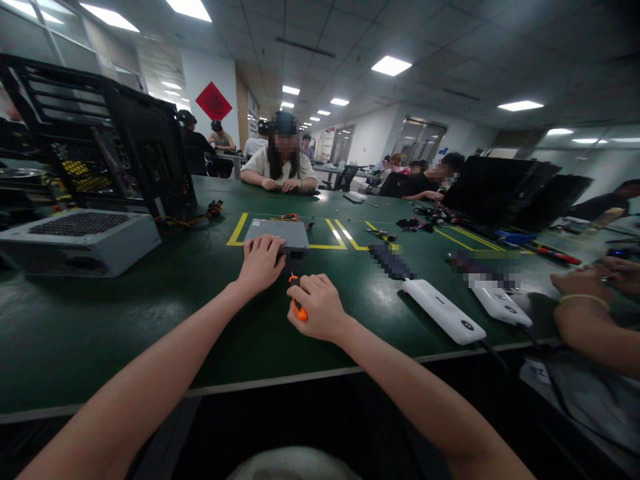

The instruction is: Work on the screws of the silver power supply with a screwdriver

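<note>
A small grey metal computer power supply [294, 233] lies on the green table in front of me, its socket side facing me. My left hand [261, 265] grips its near left corner, fingers over the top and thumb side at the front. Wrapped in the fingers of my right hand [321, 307] is an orange and black screwdriver [300, 311]. Its thin tip points away from me, at the lower front of the power supply near the socket. Whether the tip touches the metal or a screw is too small to tell.
At the left stand a larger power supply [85, 240] and an open black computer case [110, 140]. White power banks [443, 310] with cables lie to the right. Yellow tape [237, 233] marks the table [200, 360]. Another person's hands [585, 280] are at far right; a person sits opposite.
</note>
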`<state>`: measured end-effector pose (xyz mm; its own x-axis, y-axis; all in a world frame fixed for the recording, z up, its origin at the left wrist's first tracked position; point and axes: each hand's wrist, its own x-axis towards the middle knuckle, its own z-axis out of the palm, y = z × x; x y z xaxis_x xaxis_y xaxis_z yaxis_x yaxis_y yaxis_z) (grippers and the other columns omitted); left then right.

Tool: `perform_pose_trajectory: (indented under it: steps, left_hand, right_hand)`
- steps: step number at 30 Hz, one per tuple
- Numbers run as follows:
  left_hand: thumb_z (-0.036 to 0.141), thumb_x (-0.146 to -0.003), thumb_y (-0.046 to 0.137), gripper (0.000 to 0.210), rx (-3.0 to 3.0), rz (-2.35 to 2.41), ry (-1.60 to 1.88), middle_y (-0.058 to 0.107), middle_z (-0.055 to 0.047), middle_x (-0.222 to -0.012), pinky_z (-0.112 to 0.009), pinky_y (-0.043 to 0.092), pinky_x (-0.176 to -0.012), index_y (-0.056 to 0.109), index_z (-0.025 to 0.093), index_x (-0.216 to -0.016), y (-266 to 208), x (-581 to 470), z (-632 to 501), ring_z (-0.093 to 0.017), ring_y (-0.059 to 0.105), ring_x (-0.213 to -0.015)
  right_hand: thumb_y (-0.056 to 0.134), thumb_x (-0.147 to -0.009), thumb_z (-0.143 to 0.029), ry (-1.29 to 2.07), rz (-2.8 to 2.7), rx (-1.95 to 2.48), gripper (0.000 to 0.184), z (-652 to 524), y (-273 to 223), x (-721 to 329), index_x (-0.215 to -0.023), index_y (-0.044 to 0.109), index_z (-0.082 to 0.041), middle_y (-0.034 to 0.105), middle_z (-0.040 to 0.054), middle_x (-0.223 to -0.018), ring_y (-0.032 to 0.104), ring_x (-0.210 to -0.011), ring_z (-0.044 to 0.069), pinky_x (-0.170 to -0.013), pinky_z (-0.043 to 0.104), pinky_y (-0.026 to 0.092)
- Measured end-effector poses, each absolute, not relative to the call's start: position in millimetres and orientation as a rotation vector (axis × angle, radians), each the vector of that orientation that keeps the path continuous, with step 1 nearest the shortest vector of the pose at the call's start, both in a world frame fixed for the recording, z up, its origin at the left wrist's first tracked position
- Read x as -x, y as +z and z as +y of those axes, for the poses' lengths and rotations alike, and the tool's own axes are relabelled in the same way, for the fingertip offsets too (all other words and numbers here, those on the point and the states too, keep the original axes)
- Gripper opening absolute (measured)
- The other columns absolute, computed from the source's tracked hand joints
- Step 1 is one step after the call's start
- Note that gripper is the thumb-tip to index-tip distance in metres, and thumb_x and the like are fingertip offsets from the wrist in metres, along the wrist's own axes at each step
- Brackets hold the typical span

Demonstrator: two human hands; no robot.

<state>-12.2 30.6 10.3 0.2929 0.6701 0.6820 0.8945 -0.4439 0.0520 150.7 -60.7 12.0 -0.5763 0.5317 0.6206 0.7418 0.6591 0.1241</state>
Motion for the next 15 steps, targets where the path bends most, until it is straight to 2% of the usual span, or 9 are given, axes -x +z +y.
perform_pose_trajectory:
  steps: [3,5,8,12,15]
  left_hand:
    - [0.029,-0.083,0.042,0.034,2.227,-1.416,-0.917,0.053,-0.01,-0.115,-0.043,0.028,-0.091,0.051,0.019,-0.114,9.5,12.4,31.7,-0.027,0.045,-0.104]
    - [0.029,-0.083,0.043,0.033,2.226,-1.425,-0.913,0.053,-0.01,-0.115,-0.043,0.027,-0.091,0.051,0.019,-0.114,9.1,12.6,32.3,-0.027,0.044,-0.104]
    - [0.028,-0.084,0.042,0.033,2.233,-1.424,-0.915,0.053,-0.01,-0.115,-0.042,0.027,-0.091,0.05,0.019,-0.114,9.1,12.9,32.1,-0.027,0.044,-0.104]
    - [0.028,-0.084,0.042,0.032,2.241,-1.417,-0.926,0.053,-0.01,-0.115,-0.042,0.027,-0.091,0.05,0.019,-0.114,9.5,12.9,30.9,-0.027,0.044,-0.104]
    - [0.028,-0.084,0.042,0.033,2.239,-1.416,-0.919,0.053,-0.01,-0.115,-0.042,0.027,-0.091,0.05,0.019,-0.114,9.5,12.9,31.4,-0.027,0.044,-0.105]
  right_hand:
    - [0.049,-0.078,-0.035,-0.539,-2.308,0.999,0.02,-61.2,13.3,-150.4,-0.081,0.059,-0.019,0.055,0.0058,-0.079,0.047,-0.075,0.018,-0.069,0.031,0.03]
    - [0.047,-0.081,-0.039,-0.481,-2.262,1.023,0.026,-61.2,13.1,-149.7,-0.089,0.058,-0.017,0.057,0.0054,-0.08,0.049,-0.074,0.017,-0.07,0.031,0.031]
    - [0.044,-0.082,-0.034,-0.384,-2.228,1.045,0.027,-60.9,12.2,-149.4,-0.097,0.055,-0.014,0.058,0.0036,-0.077,0.049,-0.068,0.015,-0.071,0.029,0.032]
    - [0.049,-0.076,-0.028,-0.487,-2.33,0.998,0.016,-61.5,13.8,-150.8,-0.084,0.058,-0.017,0.055,0.0047,-0.078,0.047,-0.072,0.016,-0.07,0.03,0.03]
    - [0.048,-0.079,-0.035,-0.526,-2.311,1.02,0.02,-62.0,15.3,-151.4,-0.082,0.059,-0.018,0.054,0.0058,-0.081,0.046,-0.075,0.018,-0.069,0.03,0.029]
